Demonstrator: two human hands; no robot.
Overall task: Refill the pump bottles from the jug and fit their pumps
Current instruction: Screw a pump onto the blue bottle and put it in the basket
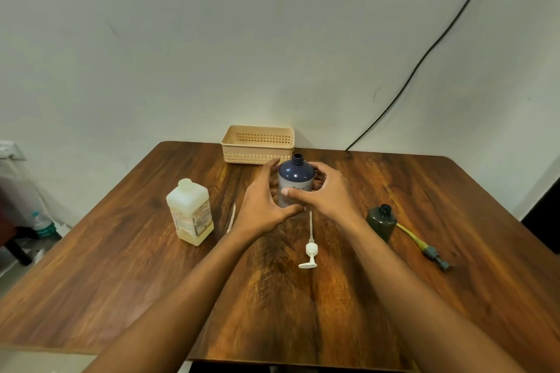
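A dark blue bottle [296,174] with an open neck stands upright at the table's middle back. My left hand [264,202] curls round its left side and my right hand [325,194] curls round its right side, thumbs meeting in front of it. Just below the hands lies a white pump [309,251] with its long tube pointing at the bottle. A translucent jug [190,216] with yellowish liquid stands capped to the left. At the right stands a small dark green bottle [381,220], open, with a yellow-tubed grey pump [424,245] lying beside it.
A beige perforated basket [257,145] sits at the table's back edge against the wall. A thin clear tube [231,218] lies between the jug and my left hand. A black cable [424,57] runs down the wall. A water bottle [42,224] stands on the floor at left.
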